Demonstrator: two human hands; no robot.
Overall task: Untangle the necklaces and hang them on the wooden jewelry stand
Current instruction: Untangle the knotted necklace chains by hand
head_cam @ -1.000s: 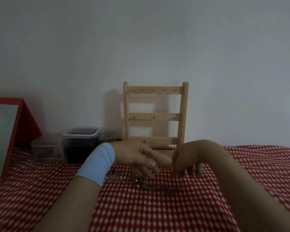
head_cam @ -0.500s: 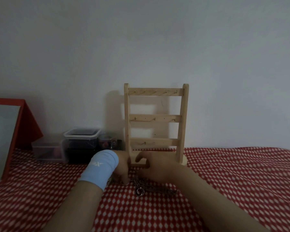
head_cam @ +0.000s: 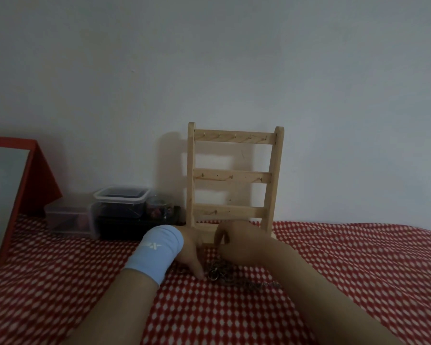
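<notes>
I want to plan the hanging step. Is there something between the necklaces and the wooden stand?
Nothing visible blocks the way. The necklaces lie on the red cloth just in front of the wooden stand, whose hooks are bare. Only both hands are there: left hand, right hand.

The wooden jewelry stand (head_cam: 234, 180) rises upright at the back edge of the red-checked cloth (head_cam: 346, 265), its hooks bare. Plastic containers (head_cam: 117, 212) and a red-framed mirror (head_cam: 10, 195) crowd the back-left. The tangled necklaces (head_cam: 224, 275) lie just before the stand's base. The right side and front of the cloth lie open.
</notes>
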